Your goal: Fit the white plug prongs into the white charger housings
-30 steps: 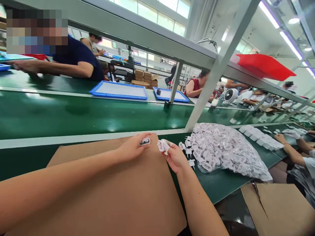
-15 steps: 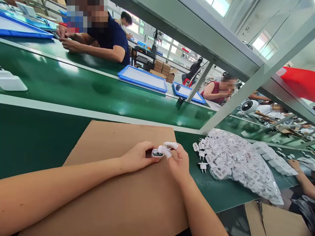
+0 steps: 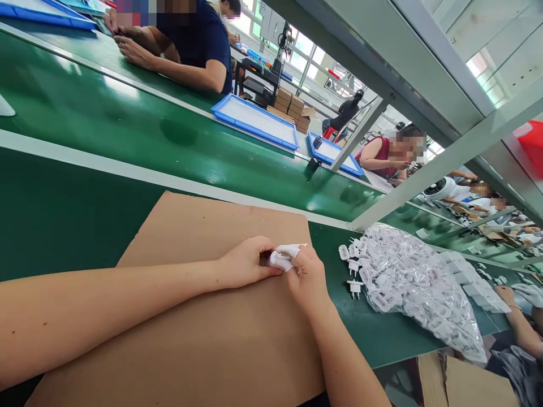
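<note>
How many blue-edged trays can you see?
3. One tray is cut off at upper left, a second tray lies right of the co-worker in dark blue, and a third tray sits further right, partly behind a post. More may be hidden.

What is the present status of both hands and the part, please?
Left hand: pinching small white part, mostly hidden. Right hand: white-covered fingertips at it. Plastic bag of white pieces rightward, apart from hands.
</note>
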The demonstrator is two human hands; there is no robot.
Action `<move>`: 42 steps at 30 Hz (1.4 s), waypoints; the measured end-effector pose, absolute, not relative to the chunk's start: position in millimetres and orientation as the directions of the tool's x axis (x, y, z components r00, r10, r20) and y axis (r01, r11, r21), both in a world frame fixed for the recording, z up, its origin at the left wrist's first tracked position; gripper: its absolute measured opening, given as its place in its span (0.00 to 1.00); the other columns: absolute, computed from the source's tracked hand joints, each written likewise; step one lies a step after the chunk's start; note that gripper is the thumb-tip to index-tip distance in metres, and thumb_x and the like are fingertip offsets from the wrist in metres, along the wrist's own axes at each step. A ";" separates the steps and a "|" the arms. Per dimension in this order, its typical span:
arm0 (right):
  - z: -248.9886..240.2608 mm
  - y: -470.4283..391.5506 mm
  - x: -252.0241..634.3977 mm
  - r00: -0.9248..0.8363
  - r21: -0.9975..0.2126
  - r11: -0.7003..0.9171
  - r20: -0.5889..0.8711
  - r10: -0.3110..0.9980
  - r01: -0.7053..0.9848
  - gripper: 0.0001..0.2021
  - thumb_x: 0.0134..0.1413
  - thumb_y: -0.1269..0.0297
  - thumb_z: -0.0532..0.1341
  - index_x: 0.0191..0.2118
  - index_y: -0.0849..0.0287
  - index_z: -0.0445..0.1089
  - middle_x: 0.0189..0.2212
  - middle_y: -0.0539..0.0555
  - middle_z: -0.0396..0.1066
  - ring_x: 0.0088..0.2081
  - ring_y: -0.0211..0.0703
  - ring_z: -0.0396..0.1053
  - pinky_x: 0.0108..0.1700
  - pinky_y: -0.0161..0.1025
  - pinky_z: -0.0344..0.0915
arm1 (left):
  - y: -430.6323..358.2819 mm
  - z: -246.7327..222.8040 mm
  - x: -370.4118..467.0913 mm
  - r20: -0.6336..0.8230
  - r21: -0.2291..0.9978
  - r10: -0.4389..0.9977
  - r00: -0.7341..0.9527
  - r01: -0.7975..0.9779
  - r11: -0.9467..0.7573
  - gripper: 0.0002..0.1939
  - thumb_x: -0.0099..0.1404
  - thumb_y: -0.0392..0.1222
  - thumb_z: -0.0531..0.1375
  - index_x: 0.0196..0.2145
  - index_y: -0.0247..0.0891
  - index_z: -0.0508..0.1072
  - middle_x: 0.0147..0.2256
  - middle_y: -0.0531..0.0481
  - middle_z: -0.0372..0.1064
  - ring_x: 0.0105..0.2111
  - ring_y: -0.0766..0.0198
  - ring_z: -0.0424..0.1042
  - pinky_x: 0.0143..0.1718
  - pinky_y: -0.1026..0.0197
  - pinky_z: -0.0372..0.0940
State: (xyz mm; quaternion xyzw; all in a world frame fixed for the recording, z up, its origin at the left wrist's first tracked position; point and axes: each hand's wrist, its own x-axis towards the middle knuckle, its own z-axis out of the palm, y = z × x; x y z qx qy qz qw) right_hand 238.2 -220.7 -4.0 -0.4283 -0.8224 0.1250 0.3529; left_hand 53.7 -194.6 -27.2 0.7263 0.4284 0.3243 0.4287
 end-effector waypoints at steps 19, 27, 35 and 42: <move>-17.7 -197.5 280.3 0.106 -0.563 0.263 0.538 0.836 0.783 0.25 0.60 0.56 0.59 0.61 0.57 0.67 0.57 0.63 0.68 0.58 0.58 0.64 0.61 0.59 0.57 | -153.4 -17.3 48.3 0.039 0.902 0.959 0.282 0.403 -0.156 0.21 0.54 0.52 0.66 0.43 0.40 0.77 0.38 0.50 0.78 0.38 0.54 0.76 0.40 0.57 0.69; -23.6 -180.9 335.8 0.326 -0.046 -0.326 0.270 0.906 0.944 0.19 0.60 0.65 0.53 0.48 0.66 0.76 0.49 0.72 0.72 0.51 0.68 0.69 0.52 0.62 0.61 | -59.6 8.1 13.6 0.137 0.707 0.974 -0.179 0.707 0.030 0.13 0.61 0.40 0.63 0.44 0.35 0.76 0.48 0.37 0.76 0.50 0.49 0.73 0.51 0.52 0.66; -33.1 -168.3 350.1 0.210 -0.235 -0.142 0.297 0.932 0.962 0.20 0.50 0.69 0.53 0.44 0.59 0.78 0.45 0.63 0.77 0.44 0.62 0.72 0.45 0.51 0.66 | -83.9 11.4 13.8 0.255 0.649 0.918 -0.303 0.758 0.070 0.40 0.57 0.40 0.67 0.64 0.29 0.58 0.69 0.23 0.41 0.70 0.32 0.40 0.68 0.35 0.42; -16.5 -197.3 292.1 0.195 -0.725 0.194 0.415 0.889 0.661 0.20 0.50 0.49 0.59 0.43 0.55 0.77 0.38 0.60 0.77 0.38 0.57 0.73 0.43 0.51 0.70 | -188.1 -18.1 51.9 0.310 0.770 0.886 0.345 0.456 -0.446 0.33 0.58 0.50 0.67 0.59 0.43 0.64 0.59 0.40 0.63 0.60 0.50 0.64 0.61 0.50 0.63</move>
